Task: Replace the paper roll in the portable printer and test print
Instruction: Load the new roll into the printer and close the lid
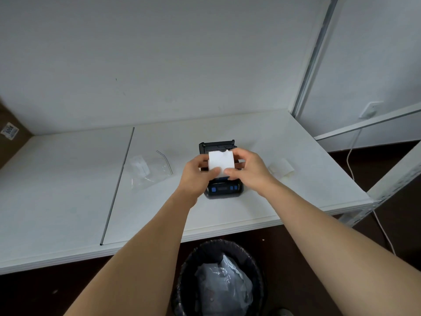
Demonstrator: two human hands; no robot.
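On the white tabletop (227, 215), I'm seating the new paper roll (220, 162) into the open printer (222, 179); left hand (197, 173) and right hand (247, 169) both clamped on it. Next: drop it in, leave a tail out, close the lid (216, 145).

printer (224, 188) on table (68, 201), bin (218, 277) below

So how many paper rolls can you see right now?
2. One paper roll is held by both hands over the open printer; the other roll lies on the table right of the printer. None visible elsewhere.
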